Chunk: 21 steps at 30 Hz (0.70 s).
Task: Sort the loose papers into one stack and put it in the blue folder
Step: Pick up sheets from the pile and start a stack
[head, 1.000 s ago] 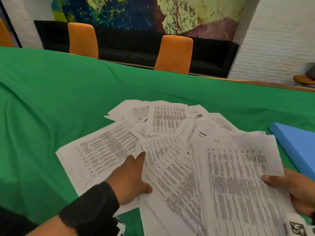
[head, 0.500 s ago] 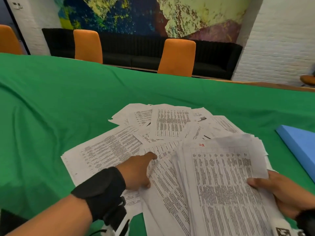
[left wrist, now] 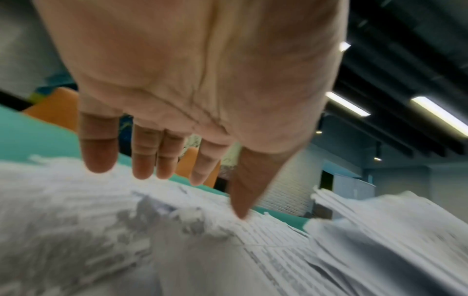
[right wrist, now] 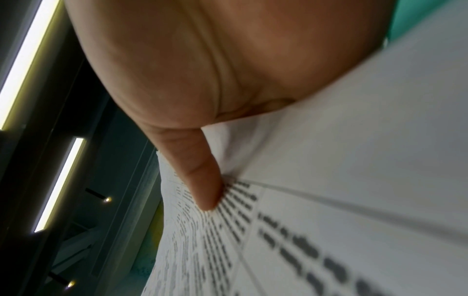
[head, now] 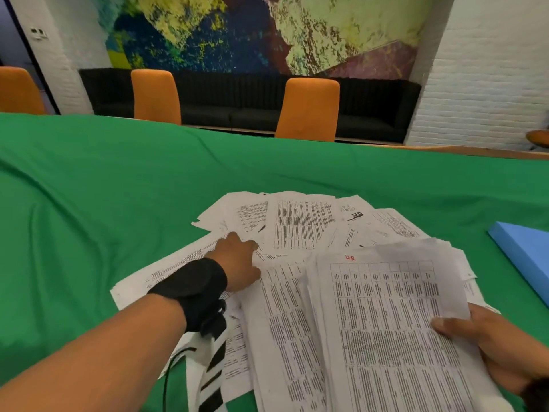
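Note:
Several printed loose papers (head: 300, 224) lie fanned over the green tablecloth (head: 89, 203). My right hand (head: 487, 343) grips a gathered stack of papers (head: 386, 316) at its right edge, thumb on the top sheet; in the right wrist view the thumb (right wrist: 200, 180) presses on the printed page (right wrist: 329, 200). My left hand (head: 237, 260) reaches over the sheets at the left of the pile, fingers straight. In the left wrist view the fingers (left wrist: 147, 156) hover spread just above the papers (left wrist: 101, 230) and the thumb tip touches one. The blue folder (head: 523, 254) lies shut at the right edge.
Orange chairs (head: 307, 110) stand along the table's far side, in front of a black sofa (head: 252, 99). A striped strap (head: 208, 376) hangs from my left wristband (head: 193, 289) over the near papers. Bare green cloth spreads to the left and behind the pile.
My left hand has slid forward over the loose sheets, away from me. The stack in my right hand has shifted slightly left and toward me. The head view has tilted up.

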Each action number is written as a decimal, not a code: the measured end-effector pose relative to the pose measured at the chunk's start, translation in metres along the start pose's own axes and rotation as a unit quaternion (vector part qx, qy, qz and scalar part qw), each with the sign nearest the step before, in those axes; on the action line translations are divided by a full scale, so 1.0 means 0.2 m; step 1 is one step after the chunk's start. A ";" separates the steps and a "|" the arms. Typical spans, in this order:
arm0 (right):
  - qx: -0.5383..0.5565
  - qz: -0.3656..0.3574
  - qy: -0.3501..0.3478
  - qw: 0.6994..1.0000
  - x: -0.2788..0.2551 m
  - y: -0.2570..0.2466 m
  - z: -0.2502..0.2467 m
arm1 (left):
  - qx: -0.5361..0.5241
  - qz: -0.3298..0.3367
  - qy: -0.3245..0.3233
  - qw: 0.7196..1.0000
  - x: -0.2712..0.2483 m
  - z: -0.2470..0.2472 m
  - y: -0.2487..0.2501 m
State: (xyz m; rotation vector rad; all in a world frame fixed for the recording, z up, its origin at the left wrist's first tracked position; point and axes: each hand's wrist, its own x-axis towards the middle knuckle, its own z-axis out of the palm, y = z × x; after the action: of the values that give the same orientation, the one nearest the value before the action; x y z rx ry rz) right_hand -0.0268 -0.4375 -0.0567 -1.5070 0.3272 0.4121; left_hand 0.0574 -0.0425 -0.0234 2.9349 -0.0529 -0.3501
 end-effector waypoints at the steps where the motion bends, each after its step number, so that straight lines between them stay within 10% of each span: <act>1: -0.002 0.002 0.002 1.000 0.00 0.00 0.00 | 0.011 -0.011 -0.018 1.000 0.02 0.01 -0.01; 13: 0.101 -0.054 -0.029 0.993 -0.05 -0.02 0.07 | -0.354 0.137 -0.002 0.925 -0.23 -0.11 -0.18; 21: 0.009 -0.201 -0.131 0.971 -0.03 -0.18 0.65 | -0.453 0.174 0.056 0.872 -0.46 -0.37 -0.28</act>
State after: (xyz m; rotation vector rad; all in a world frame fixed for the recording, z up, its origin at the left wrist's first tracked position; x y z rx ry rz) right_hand -0.0214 -0.3089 -0.0170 -1.4371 -0.1823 0.2762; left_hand -0.0133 0.0307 0.0586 1.9498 -0.3058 -0.0937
